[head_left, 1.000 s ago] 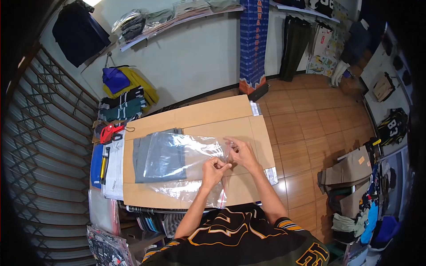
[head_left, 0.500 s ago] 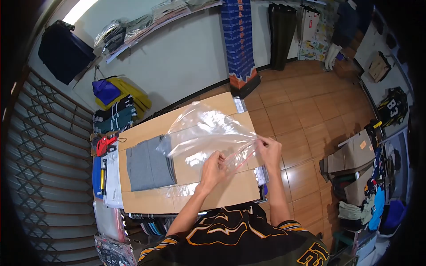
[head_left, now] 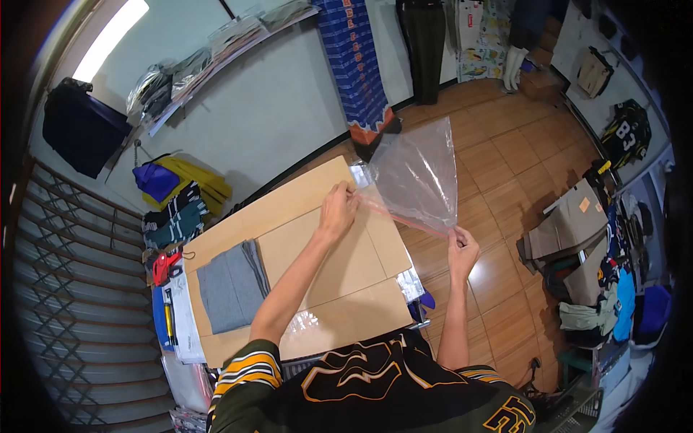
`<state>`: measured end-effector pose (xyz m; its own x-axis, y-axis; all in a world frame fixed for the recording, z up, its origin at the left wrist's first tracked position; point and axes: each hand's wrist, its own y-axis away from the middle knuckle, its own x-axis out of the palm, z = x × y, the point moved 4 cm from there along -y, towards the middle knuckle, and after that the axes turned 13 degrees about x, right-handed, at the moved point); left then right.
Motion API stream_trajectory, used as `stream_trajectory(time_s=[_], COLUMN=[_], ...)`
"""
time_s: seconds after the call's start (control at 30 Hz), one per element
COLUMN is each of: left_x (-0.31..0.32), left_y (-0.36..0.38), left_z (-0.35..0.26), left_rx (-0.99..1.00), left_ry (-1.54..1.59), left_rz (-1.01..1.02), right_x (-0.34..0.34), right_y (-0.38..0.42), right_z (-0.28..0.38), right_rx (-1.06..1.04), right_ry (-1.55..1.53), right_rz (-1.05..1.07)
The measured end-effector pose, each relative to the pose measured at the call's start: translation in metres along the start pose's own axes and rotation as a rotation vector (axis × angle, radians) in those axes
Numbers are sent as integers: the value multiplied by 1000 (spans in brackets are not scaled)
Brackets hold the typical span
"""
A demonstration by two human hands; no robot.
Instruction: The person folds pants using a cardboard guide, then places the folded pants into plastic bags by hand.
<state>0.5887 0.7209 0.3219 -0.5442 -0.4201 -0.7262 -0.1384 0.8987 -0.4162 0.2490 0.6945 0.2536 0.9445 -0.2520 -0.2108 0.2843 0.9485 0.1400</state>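
A clear plastic bag [head_left: 415, 173] with a reddish strip along its near edge is stretched between my two hands. My left hand [head_left: 338, 211] pinches one corner of that edge above the far part of the cardboard-covered table [head_left: 354, 252]. Beyond the table's right side, over the floor, my right hand [head_left: 462, 251] pinches the other corner. The bag's far end points up and away from me. Folded grey cloth [head_left: 232, 289] lies on the left part of the table, apart from both hands.
At the table's left edge are a red tool [head_left: 166, 268] and a yellow-and-black cutter [head_left: 170, 317]. A blue patterned pillar [head_left: 350, 65] stands behind the table. Piled clothes and brown cardboard [head_left: 570, 224] are at the right. A folding metal gate [head_left: 79, 303] is at the left.
The bag has moved from over the table to its far right side and is spread wider. My left hand has moved forward; my right hand is slightly farther right. The view has shifted.
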Motion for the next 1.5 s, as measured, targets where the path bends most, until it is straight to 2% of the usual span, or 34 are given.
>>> stream_trajectory(time_s=[0.07,0.1,0.17,0.23,0.37,0.63,0.8,1.03,1.17,1.5], left_x=[11,17,27,37,45,39,21,4,-1,-55], left_y=[-24,-35,-52,-65,-79,-81,-68,-39,-28,26], left_z=[9,11,13,16,21,31,27,37,44,62], left_rx=[41,-6,-42,3,21,-46,-7,-40,-6,48], left_ry=[-8,21,54,-18,-70,-1,41,172,194,35], left_rz=[11,73,145,263,313,279,201,110,72,110], right_x=[2,0,2,2,7,18,17,13,19,61], right_y=[-1,-2,-2,0,13,47,75,121,142,207], right_z=[-6,-11,-21,-25,-33,-22,-6,22,31,36], right_rx=[44,47,81,105,158,112,66,-130,-116,-329], right_ry=[-32,-34,-54,-48,19,67,92,204,306,632], right_rz=[100,89,210,210,180,109,114,107,155,341])
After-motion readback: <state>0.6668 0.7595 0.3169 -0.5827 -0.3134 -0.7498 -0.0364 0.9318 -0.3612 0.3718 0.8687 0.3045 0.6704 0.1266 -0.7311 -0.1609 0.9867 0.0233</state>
